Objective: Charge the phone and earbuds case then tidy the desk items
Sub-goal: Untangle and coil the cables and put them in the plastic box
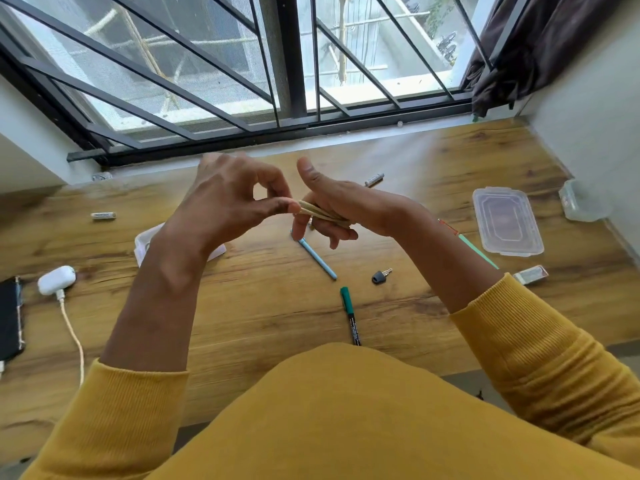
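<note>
Yellow sleeves [540, 344] sit nearest, forearms raised over the wooden desk [242, 306]. The left hand [235, 199] pinches the end of a tan band [317, 211] between thumb and forefinger; the right hand [341, 206] has its fingers curled round the band's other end, thumb up, so both grips are closed on it. At the desk's left edge the white earbuds case [56, 279] has a cable [74, 337] plugged in, just beside the dark phone [10, 317]. Under the hands lie a blue pen [317, 258], a key [380, 276] and a green marker [350, 315]. Two batteries [103, 215] [374, 179] lie well apart. A clear lid [506, 220] rests to the right; a white box [145, 244] is partly hidden by the left wrist.
</note>
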Available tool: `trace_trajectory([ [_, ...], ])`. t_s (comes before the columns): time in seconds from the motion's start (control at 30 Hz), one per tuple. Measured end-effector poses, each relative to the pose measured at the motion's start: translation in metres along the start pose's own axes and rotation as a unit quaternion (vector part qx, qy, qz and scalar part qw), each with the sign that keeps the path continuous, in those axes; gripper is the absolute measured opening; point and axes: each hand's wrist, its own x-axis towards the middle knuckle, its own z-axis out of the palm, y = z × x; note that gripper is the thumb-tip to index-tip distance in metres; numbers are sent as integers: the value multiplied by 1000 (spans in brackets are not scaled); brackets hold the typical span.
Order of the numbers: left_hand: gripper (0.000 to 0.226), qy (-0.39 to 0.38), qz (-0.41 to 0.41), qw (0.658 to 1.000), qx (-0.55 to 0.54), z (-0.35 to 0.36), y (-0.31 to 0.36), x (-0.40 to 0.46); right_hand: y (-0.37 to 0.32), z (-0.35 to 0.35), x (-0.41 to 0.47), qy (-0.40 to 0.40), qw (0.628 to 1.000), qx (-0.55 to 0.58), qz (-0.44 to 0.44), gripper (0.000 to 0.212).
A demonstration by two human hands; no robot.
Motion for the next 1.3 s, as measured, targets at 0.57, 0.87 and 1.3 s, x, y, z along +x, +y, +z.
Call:
trace_trajectory([
  [0.57, 17, 50, 75, 973, -211, 1, -12, -7, -1, -4, -8, -127, 955, 249, -97, 25],
  [0.87, 21, 145, 54, 934, -323, 25, -5, -9, -9, -2, -10, -175, 884, 416, -118, 21],
  [1.3, 27, 109, -88, 837, -529, 32, 16, -18, -6, 6, 1, -161, 820, 525, -160, 30],
])
